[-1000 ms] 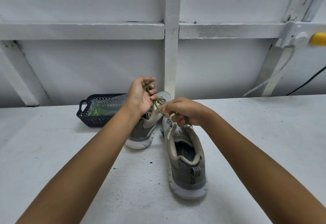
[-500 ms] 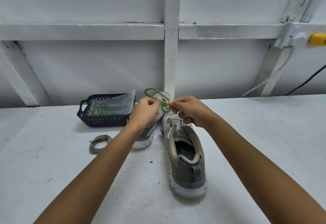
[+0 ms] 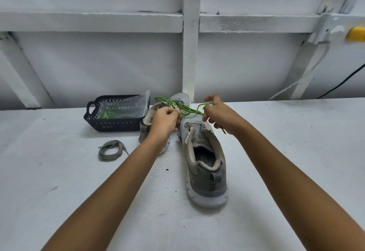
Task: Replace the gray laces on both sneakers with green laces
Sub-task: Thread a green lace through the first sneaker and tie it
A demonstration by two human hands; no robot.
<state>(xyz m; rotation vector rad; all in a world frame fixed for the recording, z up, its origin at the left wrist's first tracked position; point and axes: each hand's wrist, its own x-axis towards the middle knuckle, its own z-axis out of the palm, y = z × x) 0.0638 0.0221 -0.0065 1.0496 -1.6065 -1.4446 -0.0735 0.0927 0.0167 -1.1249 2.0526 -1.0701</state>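
Two grey sneakers stand on the white table. The near sneaker [image 3: 205, 163] points away from me, heel toward me, with no lace visible in it. The far sneaker [image 3: 150, 122] lies behind my left hand, partly hidden. A green lace [image 3: 187, 109] is stretched in loops above the shoes. My left hand [image 3: 165, 119] pinches its left part and my right hand [image 3: 218, 113] pinches its right part. A coiled grey lace [image 3: 110, 151] lies loose on the table to the left.
A dark plastic basket [image 3: 110, 125] at the back left holds a clear bag with more green laces. A white wall with beams rises just behind the shoes. A yellow object [image 3: 356, 34] sits on a bracket at upper right.
My hands have moved apart, drawing the green lace out into wider loops between them. My left arm shifted, uncovering the grey lace on the table.
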